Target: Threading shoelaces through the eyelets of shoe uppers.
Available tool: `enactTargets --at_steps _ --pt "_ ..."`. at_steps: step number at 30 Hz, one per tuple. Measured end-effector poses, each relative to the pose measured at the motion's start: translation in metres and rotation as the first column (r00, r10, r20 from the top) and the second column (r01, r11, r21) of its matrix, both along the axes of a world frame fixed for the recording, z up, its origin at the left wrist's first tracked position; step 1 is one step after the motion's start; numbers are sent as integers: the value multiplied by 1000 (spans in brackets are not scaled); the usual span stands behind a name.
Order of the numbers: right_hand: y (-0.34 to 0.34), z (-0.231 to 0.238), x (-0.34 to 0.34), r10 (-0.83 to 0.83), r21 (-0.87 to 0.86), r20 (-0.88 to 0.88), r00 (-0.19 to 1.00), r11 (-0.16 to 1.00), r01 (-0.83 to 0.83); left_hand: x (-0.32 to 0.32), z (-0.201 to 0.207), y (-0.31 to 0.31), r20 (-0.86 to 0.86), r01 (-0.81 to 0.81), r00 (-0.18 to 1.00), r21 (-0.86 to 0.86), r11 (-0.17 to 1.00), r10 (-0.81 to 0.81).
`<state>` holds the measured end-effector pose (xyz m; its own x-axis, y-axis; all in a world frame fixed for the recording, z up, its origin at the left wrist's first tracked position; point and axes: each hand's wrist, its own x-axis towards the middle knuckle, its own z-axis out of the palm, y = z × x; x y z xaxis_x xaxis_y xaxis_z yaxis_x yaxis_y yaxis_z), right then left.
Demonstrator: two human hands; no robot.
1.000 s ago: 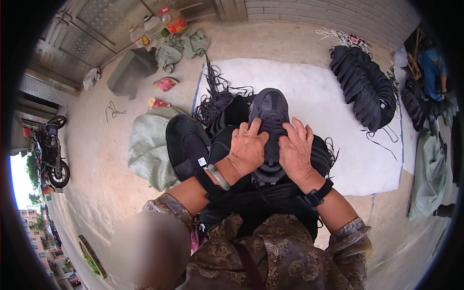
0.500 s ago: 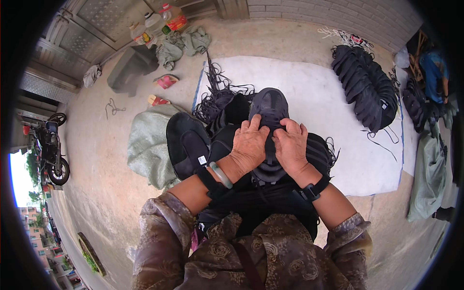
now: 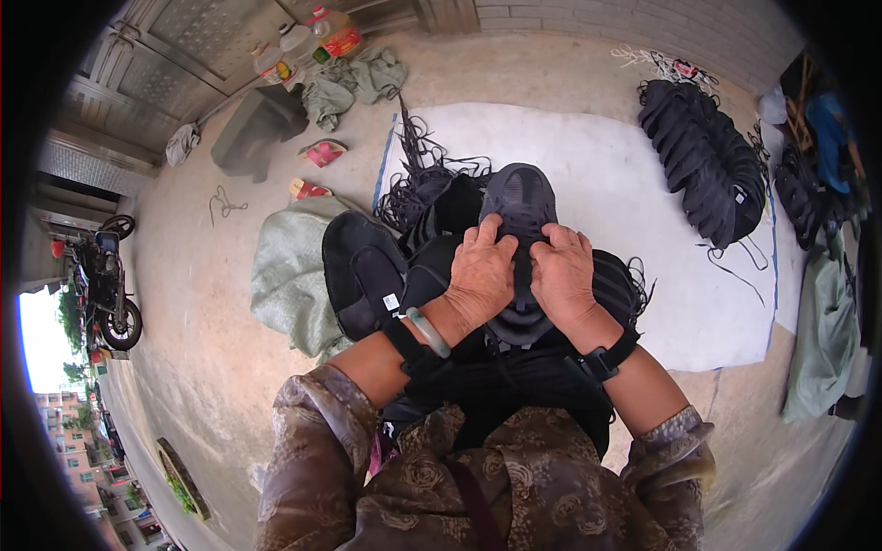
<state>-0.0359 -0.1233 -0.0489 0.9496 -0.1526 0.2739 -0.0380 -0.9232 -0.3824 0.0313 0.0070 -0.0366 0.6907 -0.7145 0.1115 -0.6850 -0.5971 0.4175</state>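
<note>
A black shoe [image 3: 518,187] lies over my lap, its toe pointing away from me and its heel end close to my body. My left hand [image 3: 480,274] is closed on the left side of its lacing, the fingers bent over the eyelet area. Opposite it, my right hand [image 3: 563,274] grips the right side with curled fingers. Whether a lace is pinched between the fingertips is too small to tell. Dark shoe parts [image 3: 363,271] lie by my left forearm, and a tangle of black laces [image 3: 418,197] sits beyond my left hand.
A white sheet [image 3: 606,165] covers the floor ahead. On its right side stands a long row of black shoe uppers [image 3: 703,165]. Pale green sacks [image 3: 299,266] lie at left, near red sandals [image 3: 323,152]. Plastic bottles [image 3: 335,35] stand by the metal door; a motorcycle [image 3: 103,275] is far left.
The whole view has shifted slightly. My right fingers have drawn closer together and curled more at the lacing; my left hand keeps nearly the same hold on the shoe.
</note>
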Motion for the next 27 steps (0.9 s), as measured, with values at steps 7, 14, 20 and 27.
enactTargets --at_steps 7,14,20,27 --pt "4 -6 4 -23 1 7 1000 1000 23 0 5 -4 -14 -39 999 14 999 39" --pt "7 4 2 5 -57 -2 1000 998 -5 -2 5 -6 42 -42 998 85 995 39" --pt "8 -1 2 -5 -76 39 999 997 8 -2 0 -5 56 -37 998 51 998 34" --pt "7 4 2 -16 -48 -51 999 999 13 -3 -5 -8 50 -35 998 30 999 34"
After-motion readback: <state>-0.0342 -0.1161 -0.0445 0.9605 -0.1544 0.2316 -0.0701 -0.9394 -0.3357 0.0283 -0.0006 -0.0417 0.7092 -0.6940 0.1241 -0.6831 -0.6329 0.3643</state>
